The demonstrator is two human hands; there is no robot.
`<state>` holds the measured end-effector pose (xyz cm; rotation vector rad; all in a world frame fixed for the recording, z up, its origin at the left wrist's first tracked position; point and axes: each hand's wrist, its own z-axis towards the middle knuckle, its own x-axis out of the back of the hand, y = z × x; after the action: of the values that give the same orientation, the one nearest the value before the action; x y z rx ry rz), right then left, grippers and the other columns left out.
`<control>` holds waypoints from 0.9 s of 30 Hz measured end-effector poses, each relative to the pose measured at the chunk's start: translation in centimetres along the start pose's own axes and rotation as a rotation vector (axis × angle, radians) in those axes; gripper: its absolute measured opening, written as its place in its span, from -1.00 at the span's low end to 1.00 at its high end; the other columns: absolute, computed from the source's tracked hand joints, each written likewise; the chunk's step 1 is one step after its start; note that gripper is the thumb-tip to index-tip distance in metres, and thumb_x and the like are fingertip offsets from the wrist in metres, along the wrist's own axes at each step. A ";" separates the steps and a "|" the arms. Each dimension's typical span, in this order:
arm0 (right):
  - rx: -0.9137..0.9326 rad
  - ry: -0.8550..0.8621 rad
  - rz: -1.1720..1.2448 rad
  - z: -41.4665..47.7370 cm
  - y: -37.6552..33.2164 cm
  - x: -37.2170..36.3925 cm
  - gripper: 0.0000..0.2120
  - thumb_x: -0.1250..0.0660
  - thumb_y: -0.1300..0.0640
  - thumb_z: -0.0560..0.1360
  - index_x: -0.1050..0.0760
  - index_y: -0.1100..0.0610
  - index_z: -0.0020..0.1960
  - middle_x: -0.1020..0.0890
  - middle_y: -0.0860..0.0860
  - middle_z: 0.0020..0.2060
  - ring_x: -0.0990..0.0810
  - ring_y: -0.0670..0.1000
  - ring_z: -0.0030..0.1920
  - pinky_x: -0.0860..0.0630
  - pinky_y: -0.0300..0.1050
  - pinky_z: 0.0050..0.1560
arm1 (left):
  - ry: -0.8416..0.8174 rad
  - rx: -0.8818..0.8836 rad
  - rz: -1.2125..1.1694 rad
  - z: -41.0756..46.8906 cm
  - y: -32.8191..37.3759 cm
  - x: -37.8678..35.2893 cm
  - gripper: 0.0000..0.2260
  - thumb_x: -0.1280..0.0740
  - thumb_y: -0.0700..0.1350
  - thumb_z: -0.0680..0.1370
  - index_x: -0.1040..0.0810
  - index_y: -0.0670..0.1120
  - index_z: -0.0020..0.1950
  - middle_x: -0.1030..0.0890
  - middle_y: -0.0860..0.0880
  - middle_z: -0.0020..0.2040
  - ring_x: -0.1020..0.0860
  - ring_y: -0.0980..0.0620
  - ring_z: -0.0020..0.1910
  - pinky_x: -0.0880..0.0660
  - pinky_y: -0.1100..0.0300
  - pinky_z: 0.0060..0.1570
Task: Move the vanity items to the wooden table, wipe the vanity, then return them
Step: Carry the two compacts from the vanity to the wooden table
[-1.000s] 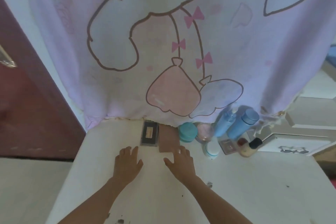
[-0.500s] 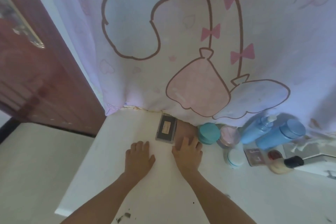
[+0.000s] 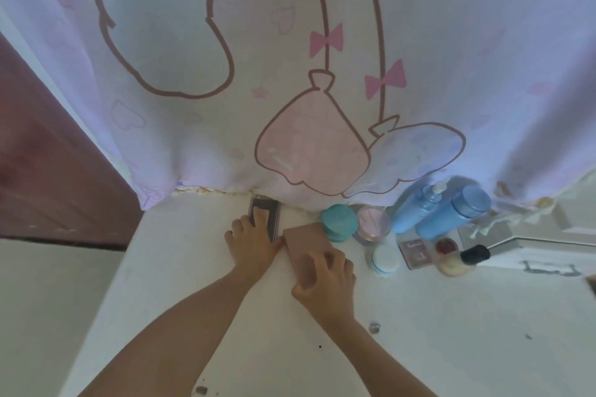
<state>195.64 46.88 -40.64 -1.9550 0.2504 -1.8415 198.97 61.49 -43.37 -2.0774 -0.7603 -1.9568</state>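
On the white vanity top (image 3: 180,293), my left hand (image 3: 253,243) lies flat with its fingers on a dark palette (image 3: 272,214) at the back edge. My right hand (image 3: 325,277) grips a flat brown case (image 3: 304,243), fingers curled over its near end. To the right stand a teal jar (image 3: 340,221), a pink compact (image 3: 372,222), a small white jar (image 3: 385,259), two blue bottles (image 3: 416,213) (image 3: 458,213), a small pink palette (image 3: 416,251), a red pot (image 3: 446,245) and a foundation bottle with a black cap (image 3: 461,259).
A pale curtain (image 3: 290,74) with a cartoon print hangs over the vanity's back edge. A dark red door (image 3: 48,155) stands to the left. White carved furniture (image 3: 548,251) adjoins on the right. Small dark specks dot the near vanity surface.
My left hand moved forward onto the dark palette. My right hand curled round the brown case and pulled it nearer, turning it askew. The camera came closer.
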 end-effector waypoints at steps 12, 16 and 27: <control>0.240 -0.023 -0.032 -0.7 -2.2 0.3 -0.45 -0.32 -0.07 0.01 -0.36 -0.04 0.00 -0.54 0.11 -0.09 -0.57 0.19 -0.18 -0.53 -0.02 -0.28 | 0.159 0.021 -0.404 -4.4 -7.0 1.7 -0.11 -0.54 -0.22 0.16 -0.18 -0.09 0.39 -0.51 -0.32 -0.06 -0.46 -0.34 -0.11 -0.47 -0.10 -0.18; 0.442 -0.061 -0.076 -0.4 -6.4 -0.9 -0.44 -0.31 -0.09 0.00 -0.35 -0.04 -0.01 -0.37 0.04 -0.04 -0.57 0.18 -0.18 -0.54 -0.02 -0.29 | 0.228 0.125 -0.443 -6.4 -11.5 4.4 -0.14 -0.53 -0.21 0.18 -0.12 0.03 0.33 -0.52 -0.31 -0.06 -0.47 -0.33 -0.09 -0.42 -0.10 -0.08; 1.030 -0.296 -0.034 -3.2 -16.1 -2.8 -0.46 -0.48 0.03 0.05 -0.54 0.07 0.03 -0.51 0.13 -0.03 -0.53 0.25 -0.07 -0.51 0.10 -0.16 | 0.525 0.733 -0.482 -19.7 -18.8 9.3 -0.26 -0.39 -0.15 0.38 -0.09 -0.08 0.47 -0.37 -0.19 0.27 -0.29 -0.17 0.21 -0.29 0.02 0.21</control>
<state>189.55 61.71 -36.15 -1.4159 -0.6931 -1.2386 172.61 70.39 -35.97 -0.9662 -1.6231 -1.8691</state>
